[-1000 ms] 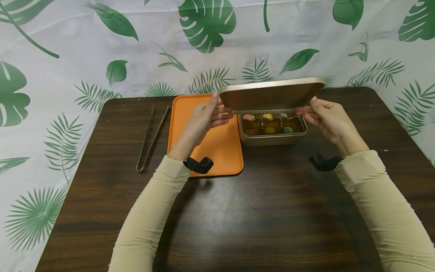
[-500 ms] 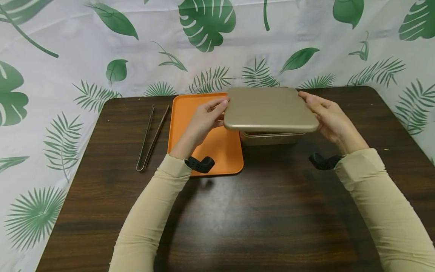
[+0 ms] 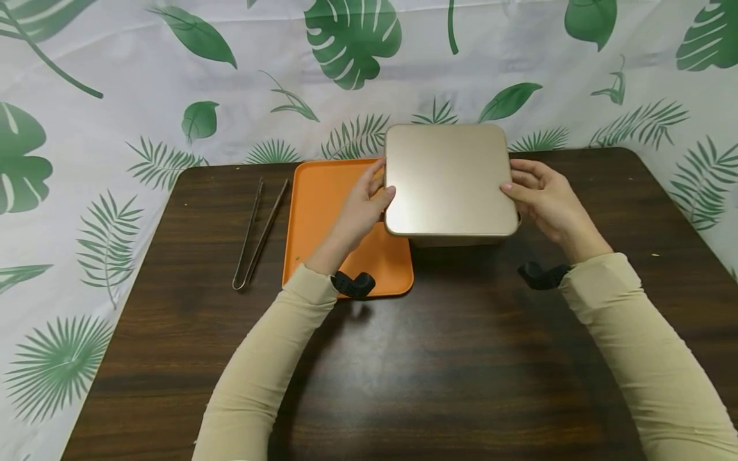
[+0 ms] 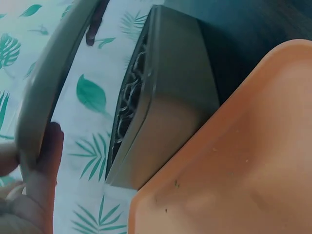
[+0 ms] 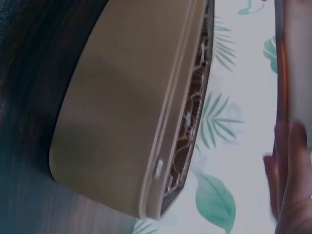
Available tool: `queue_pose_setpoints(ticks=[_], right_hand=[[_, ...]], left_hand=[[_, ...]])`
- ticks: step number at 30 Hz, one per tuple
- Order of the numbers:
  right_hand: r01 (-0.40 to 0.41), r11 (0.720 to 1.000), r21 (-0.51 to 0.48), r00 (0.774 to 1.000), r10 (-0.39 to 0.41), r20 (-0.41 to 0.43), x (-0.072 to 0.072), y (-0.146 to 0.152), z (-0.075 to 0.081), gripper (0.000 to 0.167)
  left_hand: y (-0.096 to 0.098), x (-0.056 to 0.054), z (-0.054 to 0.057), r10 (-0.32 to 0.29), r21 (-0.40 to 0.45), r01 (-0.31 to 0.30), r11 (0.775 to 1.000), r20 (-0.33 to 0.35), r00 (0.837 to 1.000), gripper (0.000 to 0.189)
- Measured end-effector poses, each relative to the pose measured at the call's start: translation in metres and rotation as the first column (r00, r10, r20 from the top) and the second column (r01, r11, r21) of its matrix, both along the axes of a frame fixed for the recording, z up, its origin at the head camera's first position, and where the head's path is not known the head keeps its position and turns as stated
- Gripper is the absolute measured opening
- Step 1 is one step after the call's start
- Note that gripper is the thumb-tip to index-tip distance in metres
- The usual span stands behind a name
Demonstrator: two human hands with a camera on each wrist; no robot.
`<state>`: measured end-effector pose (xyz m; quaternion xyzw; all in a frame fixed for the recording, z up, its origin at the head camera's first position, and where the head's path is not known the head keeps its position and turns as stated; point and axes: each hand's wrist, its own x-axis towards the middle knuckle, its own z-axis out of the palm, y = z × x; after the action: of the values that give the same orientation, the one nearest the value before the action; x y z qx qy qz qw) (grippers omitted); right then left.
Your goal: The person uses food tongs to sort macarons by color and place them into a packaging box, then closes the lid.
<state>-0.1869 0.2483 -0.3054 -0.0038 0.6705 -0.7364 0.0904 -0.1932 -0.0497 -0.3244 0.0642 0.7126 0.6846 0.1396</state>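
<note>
Both hands hold a gold metal lid [image 3: 448, 179] level above a matching tin [image 4: 170, 107]. My left hand [image 3: 364, 208] grips the lid's left edge, thumb on top and fingers beneath. At the opposite edge my right hand [image 3: 550, 202] pinches it the same way. Both wrist views show a gap between lid and tin. Inside the tin, the rim of a divided clear insert [image 5: 187, 117] shows; the lid hides the contents in the head view.
An orange tray [image 3: 369, 269] lies left of the tin, right up against it, with a few tiny specks on it. Metal tongs [image 3: 254, 250] rest further left on the dark wooden table [image 3: 438, 365]. A leaf-patterned cloth [image 3: 254, 77] hangs behind.
The lid was tilted up with its underside showing, then swung over; now its top faces the head camera and it covers the tin from above. Tray and tongs have stayed put.
</note>
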Motion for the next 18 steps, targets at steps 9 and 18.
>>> queue_pose_setpoints(ticks=[9, 18], right_hand=[[0.247, 0.967, 0.061, 0.969, -0.245, -0.036, -0.002, -0.013, -0.003, 0.068], [0.26, 0.963, 0.073, 0.966, -0.259, -0.022, -0.008, -0.011, -0.011, 0.072]], left_hand=[[0.026, 0.002, -0.005, 0.022, -0.319, -0.065, 0.946, -0.137, 0.99, 0.058], [0.046, -0.001, -0.013, 0.02, -0.333, -0.063, 0.941, -0.131, 0.991, 0.064]])
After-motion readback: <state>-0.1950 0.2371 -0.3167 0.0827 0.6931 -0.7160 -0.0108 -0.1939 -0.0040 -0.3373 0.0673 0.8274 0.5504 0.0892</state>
